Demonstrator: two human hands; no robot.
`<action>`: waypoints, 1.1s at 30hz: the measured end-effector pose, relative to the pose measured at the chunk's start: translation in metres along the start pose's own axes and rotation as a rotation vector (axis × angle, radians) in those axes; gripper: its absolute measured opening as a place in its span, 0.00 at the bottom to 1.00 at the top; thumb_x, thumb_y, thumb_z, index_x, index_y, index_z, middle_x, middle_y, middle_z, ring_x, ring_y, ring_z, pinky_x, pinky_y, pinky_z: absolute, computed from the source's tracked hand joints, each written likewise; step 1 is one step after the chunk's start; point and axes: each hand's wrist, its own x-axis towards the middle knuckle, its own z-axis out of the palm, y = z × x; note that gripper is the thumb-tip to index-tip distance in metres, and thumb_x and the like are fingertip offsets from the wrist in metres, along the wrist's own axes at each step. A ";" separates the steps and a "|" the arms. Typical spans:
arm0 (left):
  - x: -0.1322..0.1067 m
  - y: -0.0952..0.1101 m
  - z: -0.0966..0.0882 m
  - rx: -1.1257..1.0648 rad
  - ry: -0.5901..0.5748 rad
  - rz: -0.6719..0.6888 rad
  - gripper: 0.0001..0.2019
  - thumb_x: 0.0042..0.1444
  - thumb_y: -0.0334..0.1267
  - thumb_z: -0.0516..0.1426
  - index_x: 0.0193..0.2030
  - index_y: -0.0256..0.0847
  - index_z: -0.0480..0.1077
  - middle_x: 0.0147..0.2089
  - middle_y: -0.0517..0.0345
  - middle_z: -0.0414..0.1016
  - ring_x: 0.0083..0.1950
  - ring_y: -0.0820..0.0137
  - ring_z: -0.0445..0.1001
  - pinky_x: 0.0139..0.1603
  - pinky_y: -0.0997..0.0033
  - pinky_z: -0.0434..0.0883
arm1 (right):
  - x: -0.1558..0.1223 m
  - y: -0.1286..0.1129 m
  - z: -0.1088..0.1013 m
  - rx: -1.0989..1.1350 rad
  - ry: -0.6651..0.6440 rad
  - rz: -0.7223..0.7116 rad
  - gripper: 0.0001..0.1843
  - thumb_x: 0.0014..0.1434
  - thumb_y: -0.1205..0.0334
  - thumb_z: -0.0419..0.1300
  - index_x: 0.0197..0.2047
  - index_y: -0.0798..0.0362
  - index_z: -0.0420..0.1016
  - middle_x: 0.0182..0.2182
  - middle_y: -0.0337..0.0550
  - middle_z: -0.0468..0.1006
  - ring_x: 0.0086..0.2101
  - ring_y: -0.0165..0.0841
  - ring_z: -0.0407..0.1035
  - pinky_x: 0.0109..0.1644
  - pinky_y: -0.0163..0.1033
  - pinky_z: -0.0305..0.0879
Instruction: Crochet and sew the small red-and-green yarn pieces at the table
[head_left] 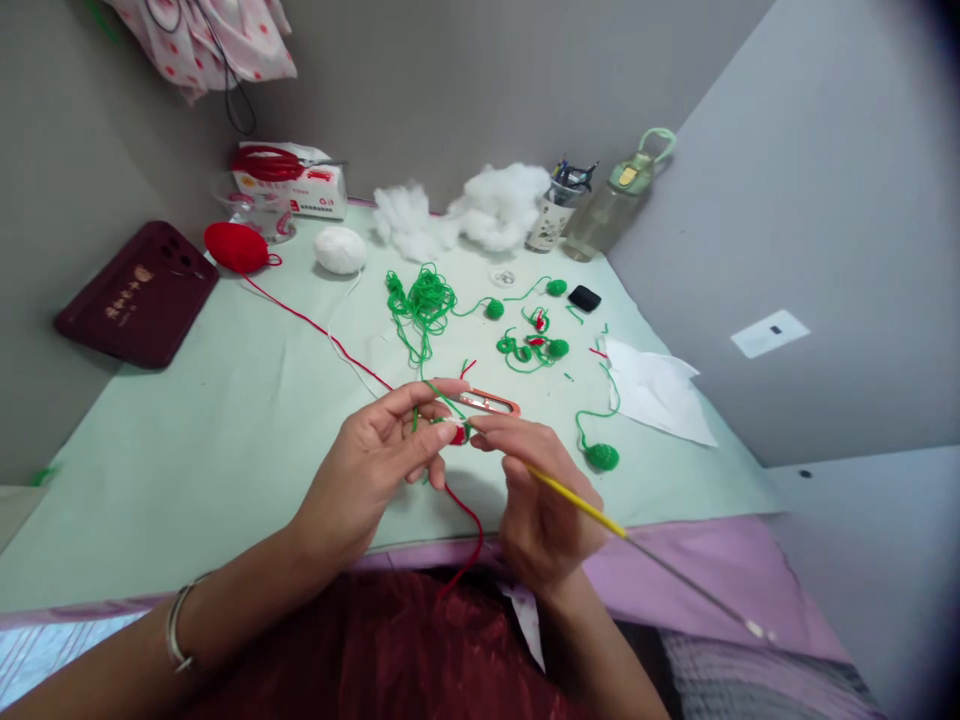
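My left hand (pixel 382 455) pinches a small red and green crochet piece (pixel 457 433) between thumb and fingers. My right hand (pixel 536 500) is closed on a yellow-handled crochet hook (pixel 592 512) whose tip points into that piece. A red yarn strand (pixel 315 330) runs from the piece across the table to a red yarn ball (pixel 235 247). Orange-handled snips (pixel 491 403) lie just beyond my fingers.
On the pale green table (pixel 187 450) lie a tangle of green yarn (pixel 421 300), small green crochet rounds (pixel 602 457), a white yarn ball (pixel 340 249), stuffing (pixel 495 207), white paper (pixel 660 390), a dark red booklet (pixel 139 293), a pen cup (pixel 551 215) and a bottle (pixel 611 200).
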 end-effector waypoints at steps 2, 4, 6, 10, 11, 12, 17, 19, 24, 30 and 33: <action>0.000 0.001 0.000 -0.021 0.015 -0.015 0.15 0.57 0.38 0.64 0.51 0.44 0.77 0.35 0.61 0.72 0.24 0.81 0.65 0.26 0.77 0.61 | 0.001 -0.001 -0.001 0.050 0.010 0.039 0.14 0.67 0.72 0.52 0.48 0.49 0.75 0.40 0.44 0.83 0.40 0.37 0.79 0.42 0.46 0.77; 0.000 0.002 0.000 -0.040 0.001 -0.025 0.14 0.57 0.38 0.64 0.51 0.43 0.78 0.36 0.60 0.72 0.23 0.82 0.63 0.25 0.78 0.61 | 0.003 -0.002 -0.001 0.119 0.046 0.092 0.14 0.67 0.72 0.51 0.47 0.50 0.76 0.39 0.44 0.83 0.37 0.36 0.79 0.40 0.45 0.77; -0.001 0.002 0.001 -0.045 -0.023 -0.028 0.14 0.57 0.39 0.64 0.50 0.43 0.78 0.38 0.59 0.74 0.23 0.82 0.63 0.26 0.77 0.62 | 0.003 -0.003 0.000 0.156 0.083 0.123 0.14 0.68 0.71 0.51 0.47 0.50 0.76 0.38 0.44 0.83 0.36 0.35 0.79 0.40 0.45 0.77; -0.001 0.003 0.002 -0.064 -0.019 -0.036 0.14 0.56 0.38 0.64 0.49 0.41 0.79 0.37 0.57 0.75 0.24 0.80 0.62 0.27 0.76 0.65 | 0.003 -0.005 0.003 0.168 0.093 0.114 0.13 0.68 0.69 0.52 0.46 0.50 0.77 0.38 0.44 0.83 0.38 0.37 0.79 0.42 0.47 0.77; -0.001 0.004 0.002 -0.083 -0.006 -0.043 0.14 0.55 0.38 0.64 0.49 0.40 0.79 0.36 0.57 0.75 0.23 0.81 0.61 0.27 0.76 0.66 | 0.003 -0.005 0.003 0.179 0.093 0.122 0.13 0.68 0.69 0.52 0.46 0.50 0.77 0.38 0.45 0.83 0.37 0.36 0.79 0.41 0.47 0.77; -0.001 0.004 0.002 -0.107 0.006 -0.049 0.14 0.55 0.37 0.65 0.49 0.39 0.79 0.36 0.58 0.74 0.23 0.81 0.59 0.27 0.76 0.67 | 0.003 -0.005 0.003 0.195 0.094 0.132 0.13 0.69 0.68 0.52 0.46 0.50 0.77 0.39 0.45 0.83 0.37 0.36 0.79 0.40 0.46 0.77; 0.000 0.005 0.001 -0.099 0.006 -0.056 0.14 0.55 0.38 0.65 0.48 0.41 0.79 0.33 0.60 0.73 0.23 0.81 0.59 0.27 0.77 0.67 | 0.004 -0.004 0.002 0.244 0.069 0.156 0.12 0.69 0.67 0.51 0.45 0.50 0.77 0.39 0.45 0.83 0.38 0.36 0.78 0.41 0.46 0.77; -0.001 0.003 0.001 -0.040 0.016 -0.026 0.13 0.55 0.38 0.65 0.48 0.43 0.79 0.35 0.60 0.74 0.24 0.80 0.63 0.28 0.77 0.66 | 0.005 -0.004 0.001 0.233 0.050 0.152 0.12 0.69 0.68 0.52 0.45 0.50 0.77 0.38 0.44 0.83 0.39 0.36 0.78 0.42 0.46 0.76; -0.002 0.001 0.000 0.099 0.052 0.060 0.14 0.55 0.39 0.65 0.49 0.44 0.79 0.34 0.60 0.74 0.25 0.78 0.67 0.28 0.76 0.64 | 0.006 -0.003 -0.001 0.167 0.016 0.112 0.12 0.68 0.68 0.52 0.46 0.49 0.76 0.39 0.44 0.83 0.39 0.36 0.78 0.43 0.47 0.76; -0.003 0.003 0.003 0.198 0.113 0.141 0.12 0.54 0.36 0.65 0.47 0.44 0.80 0.24 0.64 0.69 0.25 0.75 0.68 0.32 0.74 0.68 | 0.002 0.000 -0.002 0.067 -0.057 0.023 0.13 0.67 0.70 0.53 0.49 0.49 0.75 0.39 0.45 0.82 0.42 0.38 0.78 0.44 0.48 0.77; -0.003 0.004 0.004 0.233 0.155 0.190 0.11 0.53 0.34 0.65 0.44 0.43 0.80 0.28 0.63 0.71 0.25 0.77 0.67 0.30 0.75 0.68 | -0.002 0.003 -0.002 0.026 -0.084 -0.039 0.13 0.66 0.69 0.54 0.50 0.50 0.75 0.43 0.49 0.82 0.43 0.38 0.78 0.43 0.46 0.78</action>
